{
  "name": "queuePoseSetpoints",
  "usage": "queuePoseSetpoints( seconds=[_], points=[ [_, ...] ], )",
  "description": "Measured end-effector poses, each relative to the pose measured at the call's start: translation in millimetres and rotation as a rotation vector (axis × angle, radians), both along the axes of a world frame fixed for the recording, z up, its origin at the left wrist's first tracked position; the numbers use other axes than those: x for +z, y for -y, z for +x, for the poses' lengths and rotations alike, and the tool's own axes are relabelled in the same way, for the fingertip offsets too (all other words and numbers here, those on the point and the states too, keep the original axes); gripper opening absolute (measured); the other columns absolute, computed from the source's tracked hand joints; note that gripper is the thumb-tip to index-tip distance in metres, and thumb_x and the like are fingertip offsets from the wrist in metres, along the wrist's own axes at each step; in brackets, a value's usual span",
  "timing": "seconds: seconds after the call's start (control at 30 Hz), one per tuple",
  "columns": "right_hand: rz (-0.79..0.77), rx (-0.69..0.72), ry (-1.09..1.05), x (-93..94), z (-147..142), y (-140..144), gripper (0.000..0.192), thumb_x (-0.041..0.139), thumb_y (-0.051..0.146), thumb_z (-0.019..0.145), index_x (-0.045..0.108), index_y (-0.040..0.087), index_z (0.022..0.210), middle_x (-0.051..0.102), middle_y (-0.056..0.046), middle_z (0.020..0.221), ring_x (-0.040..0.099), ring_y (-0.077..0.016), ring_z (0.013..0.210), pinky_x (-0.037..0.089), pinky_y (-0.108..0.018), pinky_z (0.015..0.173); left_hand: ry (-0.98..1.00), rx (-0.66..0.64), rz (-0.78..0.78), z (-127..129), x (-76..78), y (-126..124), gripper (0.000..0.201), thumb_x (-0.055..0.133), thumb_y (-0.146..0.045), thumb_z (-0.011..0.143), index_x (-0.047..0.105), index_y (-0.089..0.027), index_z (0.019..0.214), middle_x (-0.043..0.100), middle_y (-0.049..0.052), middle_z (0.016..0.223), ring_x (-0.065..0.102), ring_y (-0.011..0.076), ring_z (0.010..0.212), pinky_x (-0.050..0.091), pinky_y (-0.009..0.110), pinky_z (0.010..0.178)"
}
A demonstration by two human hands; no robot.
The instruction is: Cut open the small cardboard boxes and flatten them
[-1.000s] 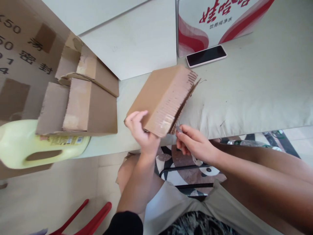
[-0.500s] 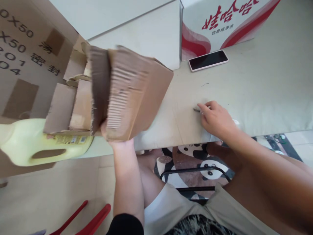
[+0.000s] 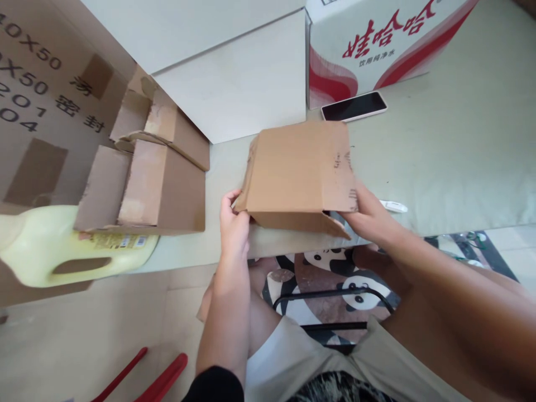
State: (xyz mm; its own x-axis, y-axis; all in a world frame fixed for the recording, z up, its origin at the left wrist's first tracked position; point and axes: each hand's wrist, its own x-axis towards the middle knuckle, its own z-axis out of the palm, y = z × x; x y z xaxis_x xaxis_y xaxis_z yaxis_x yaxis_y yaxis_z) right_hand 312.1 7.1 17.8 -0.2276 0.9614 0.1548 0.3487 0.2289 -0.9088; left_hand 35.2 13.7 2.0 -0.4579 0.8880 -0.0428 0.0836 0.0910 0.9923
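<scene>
A small brown cardboard box point(image 3: 293, 167) lies in front of me with its flaps partly raised at both ends. My left hand point(image 3: 235, 229) grips the flaps at its left end, thumb toward me and fingers curled around the edge. At the right end my right hand point(image 3: 365, 209) holds the flap, its fingertips hidden behind the cardboard. Handwritten dark marks show on that right flap. Just beyond my right wrist, a slim white object point(image 3: 393, 206) lies on the cloth-covered table point(image 3: 452, 156); its kind is not clear.
More open cardboard boxes point(image 3: 182, 192) are stacked at left beside a large printed carton point(image 3: 25, 151). A pale yellow jug point(image 3: 33, 240) lies in front of them. At the back stand white boxes point(image 3: 251, 84) and a red-and-white carton point(image 3: 377, 50), with a phone point(image 3: 355, 106) before it.
The cardboard box came down from my raised left hand and turned onto the table. My right hand let go of a small dark-tipped tool and took hold of the box's right end.
</scene>
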Motion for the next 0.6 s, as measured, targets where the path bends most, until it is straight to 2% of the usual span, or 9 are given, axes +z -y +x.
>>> queuePoseSetpoints(
  seconds=[0.07, 0.13, 0.23, 0.3, 0.43, 0.53, 0.6],
  points=[
    [0.01, -0.092, -0.017, -3.0, 4.0, -2.2, 0.036, 0.057, 0.038, 0.094, 0.067, 0.02, 0.123, 0.063, -0.015, 0.139, 0.057, -0.0348, 0.133, 0.044, -0.055, 0.114, -0.008, 0.039, 0.004, 6.2, 1.3, -2.0, 0.038, 0.071, -0.02, 0.069, 0.063, -0.022, 0.106, 0.072, 0.008, 0.115, 0.071, 0.0178, 0.094, 0.058, 0.028, 0.075],
    [-0.004, -0.106, -0.132, -7.6, 8.0, -3.2, 0.035, 0.053, 0.038, 0.095, 0.068, 0.025, 0.124, 0.065, -0.01, 0.139, 0.057, -0.0331, 0.133, 0.044, -0.055, 0.116, 0.092, 0.086, 0.065, 10.0, 4.1, -4.4, 0.037, 0.071, -0.023, 0.071, 0.064, -0.021, 0.108, 0.072, 0.009, 0.12, 0.07, 0.0202, 0.109, 0.058, 0.032, 0.091],
    [-0.039, 0.038, -0.395, -13.2, 10.5, -0.2, 0.044, 0.046, 0.05, 0.1, 0.063, 0.031, 0.135, 0.064, -0.004, 0.144, 0.055, -0.0313, 0.138, 0.041, -0.054, 0.12, 0.259, 0.097, 0.172, 14.1, 9.9, -6.6, 0.033, 0.071, -0.035, 0.077, 0.068, -0.021, 0.107, 0.073, 0.009, 0.126, 0.065, 0.0229, 0.125, 0.051, 0.034, 0.109],
    [-0.055, 0.112, -0.452, -12.7, 9.0, 3.8, 0.055, 0.047, 0.061, 0.099, 0.057, 0.031, 0.143, 0.058, -0.005, 0.152, 0.05, -0.032, 0.144, 0.037, -0.054, 0.124, 0.295, 0.048, 0.217, 16.9, 13.1, -6.4, 0.034, 0.066, -0.045, 0.083, 0.071, -0.021, 0.106, 0.072, 0.009, 0.131, 0.061, 0.0242, 0.133, 0.046, 0.034, 0.116],
    [-0.111, 0.115, -0.386, -6.1, 4.0, 8.8, 0.067, 0.054, 0.069, 0.093, 0.053, 0.031, 0.148, 0.05, -0.005, 0.16, 0.041, -0.0329, 0.152, 0.033, -0.051, 0.127, 0.297, -0.001, 0.277, 20.6, 12.4, -2.9, 0.042, 0.057, -0.052, 0.089, 0.072, -0.022, 0.114, 0.071, 0.006, 0.135, 0.058, 0.0243, 0.138, 0.043, 0.034, 0.119],
    [-0.154, 0.081, -0.404, -7.9, 3.1, 7.9, 0.067, 0.055, 0.07, 0.092, 0.052, 0.03, 0.147, 0.048, -0.004, 0.162, 0.038, -0.0329, 0.154, 0.03, -0.052, 0.128, 0.278, 0.024, 0.271, 18.6, 7.3, -0.3, 0.047, 0.051, -0.055, 0.091, 0.07, -0.021, 0.118, 0.072, 0.007, 0.132, 0.06, 0.0245, 0.134, 0.046, 0.035, 0.116],
    [-0.188, 0.077, -0.44, -11.7, 3.6, 7.3, 0.072, 0.054, 0.073, 0.091, 0.051, 0.03, 0.148, 0.047, -0.005, 0.162, 0.038, -0.0341, 0.153, 0.033, -0.054, 0.127, 0.185, 0.066, 0.278, 15.6, 5.4, 0.9, 0.049, 0.047, -0.055, 0.093, 0.069, -0.021, 0.119, 0.072, 0.007, 0.13, 0.06, 0.0238, 0.133, 0.044, 0.034, 0.116]
  ],
)
